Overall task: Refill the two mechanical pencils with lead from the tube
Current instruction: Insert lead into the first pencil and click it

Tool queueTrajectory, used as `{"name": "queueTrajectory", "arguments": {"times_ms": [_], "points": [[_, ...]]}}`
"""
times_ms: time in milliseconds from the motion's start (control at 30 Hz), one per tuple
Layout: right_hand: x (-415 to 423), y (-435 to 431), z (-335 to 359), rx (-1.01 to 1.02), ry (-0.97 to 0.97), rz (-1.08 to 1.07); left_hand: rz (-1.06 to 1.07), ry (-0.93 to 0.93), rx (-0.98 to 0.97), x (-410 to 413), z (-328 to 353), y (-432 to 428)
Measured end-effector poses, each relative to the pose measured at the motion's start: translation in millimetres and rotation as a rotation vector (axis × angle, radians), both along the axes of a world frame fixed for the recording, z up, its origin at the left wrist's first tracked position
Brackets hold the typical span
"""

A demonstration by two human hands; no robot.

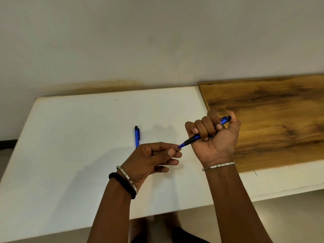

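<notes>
The pencil (205, 132) in your right hand (214, 137) runs along the 2–8 o'clock line, tip toward 8. Your right fist wraps the barrel, thumb at the cap. Your left hand (156, 157) pinches at the tip, possibly a lead; too thin to confirm. Step: feeding lead. Next: a steady, straight push. The second pencil (137, 136) lies on the table (78, 137) at 10 o'clock from your left hand, pointing 12–6.

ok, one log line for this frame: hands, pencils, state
right hand: fisted on pencil | left hand: pinching at its tip | second pencil: lying on white table | lead tube: not visible
</notes>
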State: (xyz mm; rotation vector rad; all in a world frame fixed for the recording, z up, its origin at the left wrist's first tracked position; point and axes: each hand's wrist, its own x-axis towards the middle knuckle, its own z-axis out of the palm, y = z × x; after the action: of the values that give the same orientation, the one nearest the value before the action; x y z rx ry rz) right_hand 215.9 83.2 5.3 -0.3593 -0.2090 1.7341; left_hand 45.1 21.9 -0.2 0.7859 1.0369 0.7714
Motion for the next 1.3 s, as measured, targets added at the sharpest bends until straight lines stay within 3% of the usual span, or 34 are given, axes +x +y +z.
{"name": "queueTrajectory", "arguments": {"times_ms": [467,733,1033,1200,1300], "points": [[-1.6,-0.4,-0.3,0.006,0.015,0.078,0.035,-0.001,-0.006,-0.1,-0.6,0.3],[-13.3,5.0,-0.4,-0.211,-0.230,0.082,0.167,0.078,-0.048,-4.8,-4.1,2.5],[-20.2,5.9,-4.7,-0.191,-0.365,0.057,0.598,0.420,-0.040,-16.3,-16.6,8.5],[-27.7,5.2,-6.6,-0.217,-0.476,-0.011,0.670,0.684,0.042,-21.1,-22.6,6.0],[-34.9,2.5,-7.6,-0.281,-0.698,-0.048,0.643,0.892,0.066,-24.4,-23.3,5.0]]}}
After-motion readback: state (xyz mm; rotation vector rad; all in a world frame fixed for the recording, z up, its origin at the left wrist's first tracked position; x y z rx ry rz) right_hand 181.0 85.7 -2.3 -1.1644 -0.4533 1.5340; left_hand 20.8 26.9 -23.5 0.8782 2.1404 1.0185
